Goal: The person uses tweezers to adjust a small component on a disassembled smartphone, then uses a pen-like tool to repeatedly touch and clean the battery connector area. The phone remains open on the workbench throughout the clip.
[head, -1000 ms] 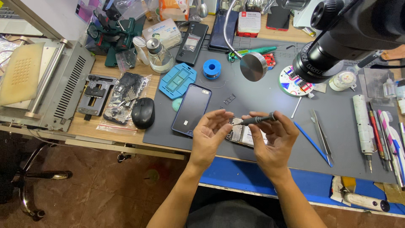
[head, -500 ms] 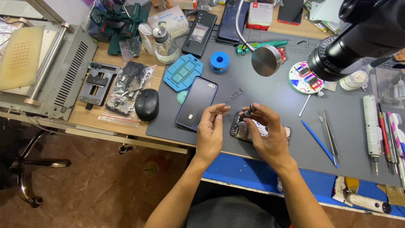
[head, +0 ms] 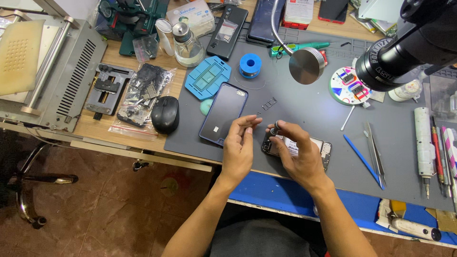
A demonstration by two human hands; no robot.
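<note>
An opened phone body (head: 318, 145) lies on the grey work mat (head: 304, 112), its insides showing. My right hand (head: 296, 154) rests over its left half and holds a small screwdriver (head: 275, 127) upright, tip down on the phone's left end. My left hand (head: 239, 147) hovers just left of the phone, fingers loosely curled near the screwdriver, nothing visibly in them. A dark phone back cover (head: 223, 113) lies on the mat just left of my left hand.
A black mouse (head: 165, 114), a bag of parts (head: 141, 93) and a metal jig (head: 107, 89) lie left. A microscope (head: 404, 45) hangs at upper right. Tweezers (head: 374, 154), a blue pry tool (head: 362, 159) and several drivers (head: 438, 152) lie right.
The screwdriver, held level between both hands above the mat, has come down and now stands upright on the open phone. My left hand has let go of it.
</note>
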